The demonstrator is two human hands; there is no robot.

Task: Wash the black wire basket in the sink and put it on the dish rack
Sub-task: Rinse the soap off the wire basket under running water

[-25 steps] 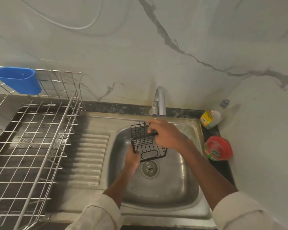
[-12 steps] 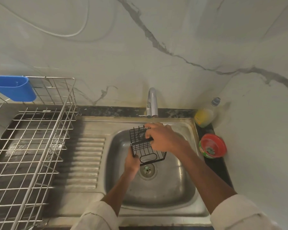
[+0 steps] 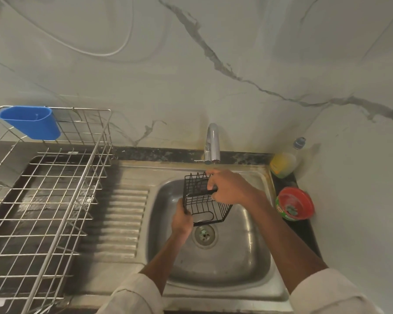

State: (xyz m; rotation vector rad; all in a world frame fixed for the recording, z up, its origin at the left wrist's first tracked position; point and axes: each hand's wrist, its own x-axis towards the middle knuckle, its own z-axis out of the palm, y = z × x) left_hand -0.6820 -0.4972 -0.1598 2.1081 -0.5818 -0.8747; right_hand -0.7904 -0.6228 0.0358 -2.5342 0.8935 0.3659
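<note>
Marble-veined wall, steel sink (image 3: 213,264) | black wire basket (image 3: 204,200) tilted over basin | left hand (image 3: 181,219) grip clasps corner; right hand (image 3: 230,186) clasps rim

We reach both arms forward, left hand (image 3: 181,219) gripping low, right hand (image 3: 228,186) curled and gripping higher, wrists bent.
</note>
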